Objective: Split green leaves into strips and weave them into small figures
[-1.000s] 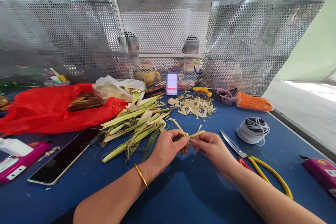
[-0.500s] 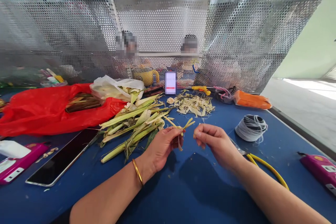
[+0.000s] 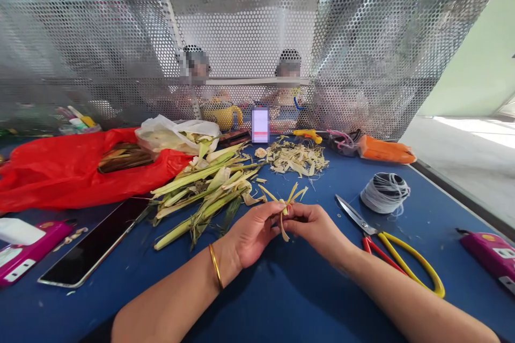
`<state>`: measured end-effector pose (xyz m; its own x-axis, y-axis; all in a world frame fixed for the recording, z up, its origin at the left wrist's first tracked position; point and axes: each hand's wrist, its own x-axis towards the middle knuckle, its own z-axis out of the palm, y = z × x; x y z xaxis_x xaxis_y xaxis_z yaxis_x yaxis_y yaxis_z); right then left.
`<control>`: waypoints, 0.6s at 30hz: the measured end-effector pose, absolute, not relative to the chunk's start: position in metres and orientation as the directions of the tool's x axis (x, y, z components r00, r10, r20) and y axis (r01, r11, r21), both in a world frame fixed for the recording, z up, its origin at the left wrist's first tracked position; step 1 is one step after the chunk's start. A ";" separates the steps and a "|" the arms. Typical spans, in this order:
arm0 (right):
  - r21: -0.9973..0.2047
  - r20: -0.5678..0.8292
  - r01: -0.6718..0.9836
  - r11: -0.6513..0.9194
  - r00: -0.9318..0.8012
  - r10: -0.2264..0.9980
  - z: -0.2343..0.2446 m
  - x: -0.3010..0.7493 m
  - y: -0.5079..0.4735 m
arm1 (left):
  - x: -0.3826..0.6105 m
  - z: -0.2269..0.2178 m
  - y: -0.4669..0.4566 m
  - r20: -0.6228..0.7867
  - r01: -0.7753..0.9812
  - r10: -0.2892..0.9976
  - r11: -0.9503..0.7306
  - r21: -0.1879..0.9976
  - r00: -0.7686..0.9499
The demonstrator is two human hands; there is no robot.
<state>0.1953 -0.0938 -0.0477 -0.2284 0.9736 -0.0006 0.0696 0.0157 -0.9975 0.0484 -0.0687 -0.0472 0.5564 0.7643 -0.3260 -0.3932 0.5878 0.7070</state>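
A perforated metal screen (image 3: 247, 27) is standing along the back of the blue desk (image 3: 257, 311), and from my remote seat I am looking down on it through the head camera. At the left, a red bag (image 3: 72, 155) is lying open and holding brown dry leaves (image 3: 124, 156). A white bag (image 3: 159, 128) is slumping against it, with pale husks (image 3: 191, 136) showing at its opening. Behind them, a small cup (image 3: 80, 129) is holding pens, and I am seeing a yellow mug (image 3: 221, 118) through the screen, though its contents are staying hidden from me.

In the middle, near the front, my left hand (image 3: 253, 230) is pinching a small husk bundle (image 3: 286, 207) between thumb and fingers, its strips fanning upward and one hanging down. My right hand (image 3: 317, 228) is pinching the same bundle from the other side, its fingertips nearly meeting the left ones. The bundle is hovering above the desk, just right of a husk pile (image 3: 205, 187). Scissors (image 3: 370, 230) are lying open beside the right hand, near a spool of thread (image 3: 384, 195).
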 end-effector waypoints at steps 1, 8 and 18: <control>-0.998 -0.012 0.061 0.002 -0.226 0.974 -0.047 0.196 -0.094 | 0.049 -0.047 -0.069 -0.329 -0.397 0.760 0.595 0.699 0.561; -0.996 -0.087 0.012 -0.086 -0.200 0.976 -0.038 0.207 -0.091 | 0.044 -0.043 -0.065 -0.421 -0.465 0.776 0.623 0.629 0.469; -0.992 -0.104 -0.037 -0.117 -0.257 0.961 -0.048 0.195 -0.095 | 0.051 -0.049 -0.069 -0.308 -0.424 0.755 0.602 0.677 0.579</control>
